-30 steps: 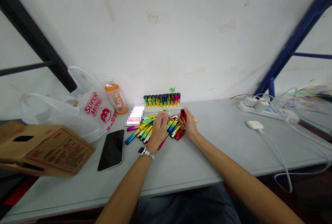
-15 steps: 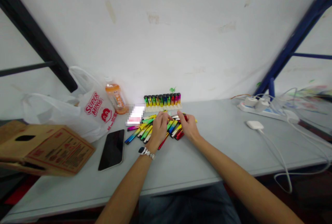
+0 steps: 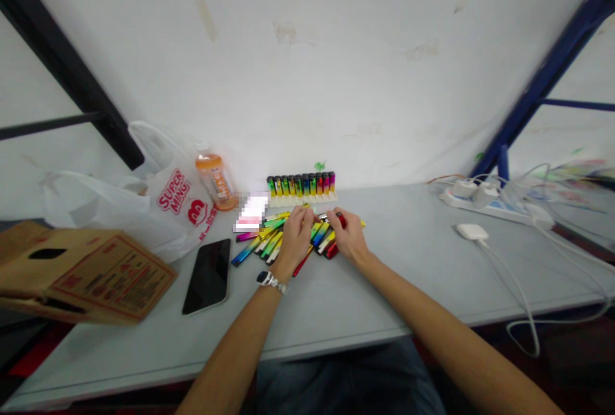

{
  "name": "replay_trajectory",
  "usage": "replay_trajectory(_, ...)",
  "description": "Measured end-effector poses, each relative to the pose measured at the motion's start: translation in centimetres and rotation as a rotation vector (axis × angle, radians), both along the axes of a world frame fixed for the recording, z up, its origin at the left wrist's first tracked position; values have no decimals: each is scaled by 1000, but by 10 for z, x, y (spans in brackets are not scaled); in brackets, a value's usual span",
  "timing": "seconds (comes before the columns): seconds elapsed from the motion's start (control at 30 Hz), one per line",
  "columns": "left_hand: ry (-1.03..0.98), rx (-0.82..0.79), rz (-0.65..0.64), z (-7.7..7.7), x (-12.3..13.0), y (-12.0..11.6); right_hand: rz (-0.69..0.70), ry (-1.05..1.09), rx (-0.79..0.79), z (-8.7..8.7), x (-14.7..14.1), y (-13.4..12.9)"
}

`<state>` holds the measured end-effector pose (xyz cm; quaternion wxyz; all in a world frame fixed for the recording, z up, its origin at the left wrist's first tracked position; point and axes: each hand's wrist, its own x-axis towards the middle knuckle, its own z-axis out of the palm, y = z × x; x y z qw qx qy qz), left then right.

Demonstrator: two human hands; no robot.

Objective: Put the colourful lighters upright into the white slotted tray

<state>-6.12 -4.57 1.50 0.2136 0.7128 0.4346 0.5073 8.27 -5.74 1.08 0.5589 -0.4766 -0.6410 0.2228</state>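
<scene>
Colourful lighters (image 3: 247, 252) lie in a loose heap on the desk under both my hands. Bent over the heap, my left hand (image 3: 295, 235) has its fingers curled together, and whatever they pinch is hidden. My right hand (image 3: 353, 235) is closed around a red lighter (image 3: 341, 218), with the thumb along its near side and much of it covered by the fingers. The two hands are close together with a small gap between them. Behind them, a row of upright lighters (image 3: 298, 186) stands in a pale slotted rack (image 3: 302, 201) by the wall.
Left of the heap are a phone with a dark screen (image 3: 207, 276), a blurred-out white item (image 3: 252, 212), an orange drink bottle (image 3: 216, 181), a plastic bag (image 3: 168, 216) and a cardboard box (image 3: 110, 277). A white charger (image 3: 472, 232) and power strip (image 3: 494, 205) lie right.
My right fingers have shifted slightly around the red lighter, and more of its red end shows. My left hand and the rack stay nearly where they were.
</scene>
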Motion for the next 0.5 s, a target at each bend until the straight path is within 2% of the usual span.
replay_trajectory(0.5,1,-2,6,1,0,-1,-45,37,-39,-6,-1,5)
